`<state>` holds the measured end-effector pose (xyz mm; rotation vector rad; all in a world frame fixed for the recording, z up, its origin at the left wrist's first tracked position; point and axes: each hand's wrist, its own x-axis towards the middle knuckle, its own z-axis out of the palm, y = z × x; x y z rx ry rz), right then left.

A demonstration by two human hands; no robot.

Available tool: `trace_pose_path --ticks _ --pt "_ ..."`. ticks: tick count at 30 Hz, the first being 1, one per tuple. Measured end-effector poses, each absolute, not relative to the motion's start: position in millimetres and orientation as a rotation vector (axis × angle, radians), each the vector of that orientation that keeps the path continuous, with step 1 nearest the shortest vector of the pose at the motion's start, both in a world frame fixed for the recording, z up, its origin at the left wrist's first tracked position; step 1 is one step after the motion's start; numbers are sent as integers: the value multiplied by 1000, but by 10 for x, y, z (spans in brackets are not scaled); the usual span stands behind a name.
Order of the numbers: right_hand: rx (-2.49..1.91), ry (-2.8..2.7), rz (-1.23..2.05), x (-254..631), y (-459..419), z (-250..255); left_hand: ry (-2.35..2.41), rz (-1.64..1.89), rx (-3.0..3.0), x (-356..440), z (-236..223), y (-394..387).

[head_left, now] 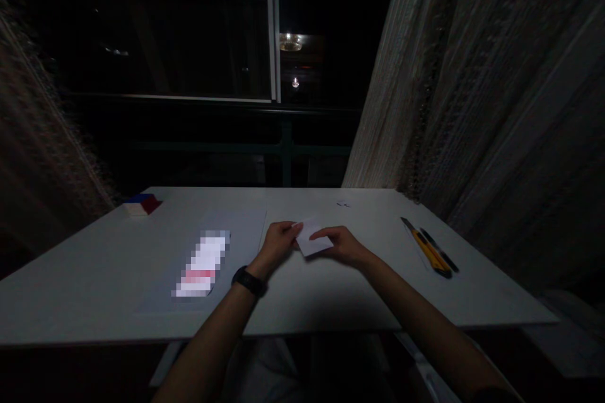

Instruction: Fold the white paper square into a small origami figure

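Note:
A small piece of white paper (311, 240) is held above the middle of the table, tilted, with one corner toward me. My left hand (282, 240) pinches its left edge between thumb and fingers; a black watch sits on that wrist. On the other side my right hand (344, 244) grips the paper's right edge, its thumb lying across the top face. The fingers under the paper are hidden. Whether the paper is folded I cannot tell in this dim light.
The white table (293, 302) carries a lit phone (203, 264) on a paper sheet (248, 227), left. A red, blue and white block (142, 204) stands back left. Right lie a yellow utility knife (430, 253) and a black pen (439, 250). Tiny dark scraps (343, 204) lie behind.

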<state>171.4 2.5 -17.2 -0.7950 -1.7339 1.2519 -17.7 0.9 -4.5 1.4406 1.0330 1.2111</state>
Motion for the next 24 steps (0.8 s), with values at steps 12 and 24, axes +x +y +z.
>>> trace_pose_path --ticks 12,24 --pt "-854 -1730 1388 1744 -16 -132 1047 1224 1214 -150 45 -62" --pt "-942 -1473 1340 1720 45 -151 928 1060 1201 -104 -39 -63"
